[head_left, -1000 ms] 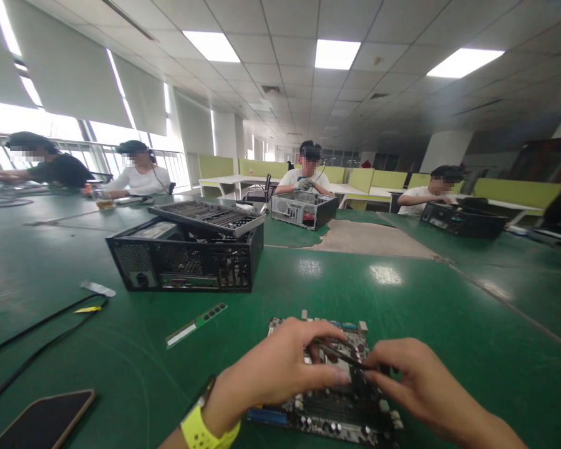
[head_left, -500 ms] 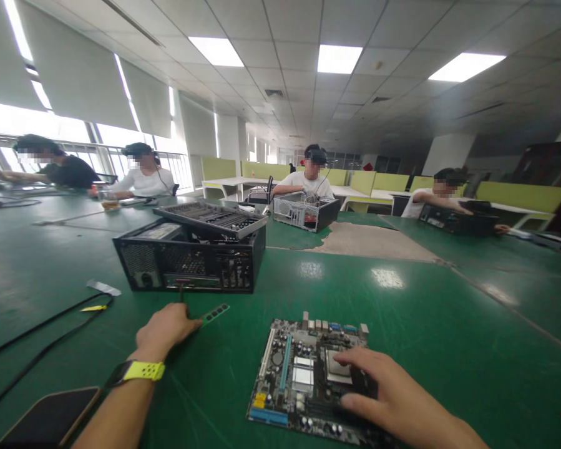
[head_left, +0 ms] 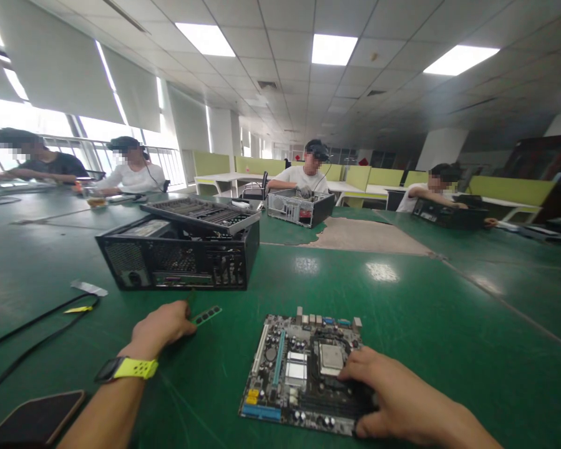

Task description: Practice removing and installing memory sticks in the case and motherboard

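My left hand (head_left: 165,327) pinches memory sticks at their ends. One green memory stick (head_left: 208,315) with black chips points to the right, and the end of another (head_left: 193,295) shows above my fingers. In front of me a motherboard (head_left: 280,368) lies flat on the green table, its ports facing away. My right hand (head_left: 383,390) grips its near right side, fingers curled beside the silver processor (head_left: 331,360) and thumb at the near edge. That hand partly covers the black memory slots (head_left: 324,404).
A black computer case (head_left: 181,259) with a metal panel (head_left: 203,215) on top stands beyond my left hand. Black cables (head_left: 32,333) and a phone (head_left: 34,421) lie at left. Several people sit around the table; the one opposite (head_left: 311,178) works at an open case (head_left: 299,209).
My right hand has slid off the processor's top toward the board's near right edge. The view has shifted slightly. My left hand still holds the memory sticks.
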Motion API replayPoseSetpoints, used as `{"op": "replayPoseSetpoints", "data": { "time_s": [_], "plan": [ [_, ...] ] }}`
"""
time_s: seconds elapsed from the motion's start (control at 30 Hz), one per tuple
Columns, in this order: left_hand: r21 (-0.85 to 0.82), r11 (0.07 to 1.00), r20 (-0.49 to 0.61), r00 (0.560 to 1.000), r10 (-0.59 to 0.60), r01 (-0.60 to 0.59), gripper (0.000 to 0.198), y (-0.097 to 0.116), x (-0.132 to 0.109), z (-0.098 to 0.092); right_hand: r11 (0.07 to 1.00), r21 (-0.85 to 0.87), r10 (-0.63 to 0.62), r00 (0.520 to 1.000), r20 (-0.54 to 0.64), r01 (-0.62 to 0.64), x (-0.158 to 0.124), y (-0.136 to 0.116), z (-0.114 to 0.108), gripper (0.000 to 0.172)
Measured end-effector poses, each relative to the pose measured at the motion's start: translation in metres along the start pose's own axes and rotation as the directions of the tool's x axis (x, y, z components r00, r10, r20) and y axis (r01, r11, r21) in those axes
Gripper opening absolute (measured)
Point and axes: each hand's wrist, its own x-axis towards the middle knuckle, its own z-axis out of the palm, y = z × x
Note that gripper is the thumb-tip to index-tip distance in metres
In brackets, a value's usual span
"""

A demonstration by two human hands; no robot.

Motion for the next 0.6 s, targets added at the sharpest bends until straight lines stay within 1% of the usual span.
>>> {"op": "replayPoseSetpoints", "data": {
  "time_s": [0.1, 0.23, 0.3, 0.37, 0.43, 0.47, 0.5, 0.53, 0.57, 0.6],
  "plan": [
    [-0.007, 1.0, -0.024, 1.0, 0.006, -0.006, 0.03, -0.004, 0.004, 0.005, 1.0, 0.006, -0.009, 1.0, 0.004, 0.009, 0.001, 0.002, -0.001, 0.059],
    [-0.038, 0.998, 0.001, 0.998, 0.059, -0.059, 0.019, -0.007, 0.011, 0.01, 1.0, 0.01, -0.008, 1.0, 0.01, 0.008, 0.001, 0.001, -0.003, 0.06],
    [-0.04, 0.994, 0.008, 0.995, 0.099, -0.099, 0.012, -0.004, 0.011, 0.009, 1.0, 0.022, -0.006, 1.0, 0.0, 0.006, 0.0, -0.003, -0.005, 0.053],
    [-0.044, 0.989, 0.012, 0.99, 0.141, -0.14, 0.009, 0.002, 0.008, 0.003, 0.999, 0.047, -0.008, 1.0, -0.025, 0.009, -0.002, -0.007, -0.008, 0.043],
    [-0.06, 0.971, 0.013, 0.972, 0.233, -0.232, 0.008, 0.012, -0.001, -0.008, 0.995, 0.095, 0.004, 0.996, -0.086, 0.004, -0.002, -0.012, -0.009, 0.033],
    [-0.081, 0.947, 0.015, 0.95, 0.313, -0.311, 0.008, 0.02, -0.008, -0.014, 0.99, 0.141, 0.023, 0.992, -0.125, -0.005, -0.001, -0.015, -0.008, 0.03],
    [-0.111, 0.909, 0.02, 0.913, 0.407, -0.402, 0.008, 0.029, -0.018, -0.02, 0.976, 0.217, 0.053, 0.986, -0.158, -0.018, 0.001, -0.017, -0.006, 0.03],
    [-0.15, 0.853, 0.029, 0.86, 0.51, -0.501, 0.009, 0.04, -0.03, -0.025, 0.945, 0.325, 0.095, 0.982, -0.165, -0.037, 0.004, -0.019, -0.003, 0.033],
    [-0.196, 0.785, 0.042, 0.795, 0.605, -0.587, 0.01, 0.053, -0.044, -0.029, 0.887, 0.458, 0.144, 0.98, -0.14, -0.065, 0.006, -0.021, 0.001, 0.041],
    [-0.243, 0.718, 0.058, 0.729, 0.682, -0.653, 0.01, 0.068, -0.06, -0.031, 0.799, 0.594, 0.186, 0.979, -0.087, -0.099, 0.01, -0.023, 0.006, 0.05]
  ]
}}
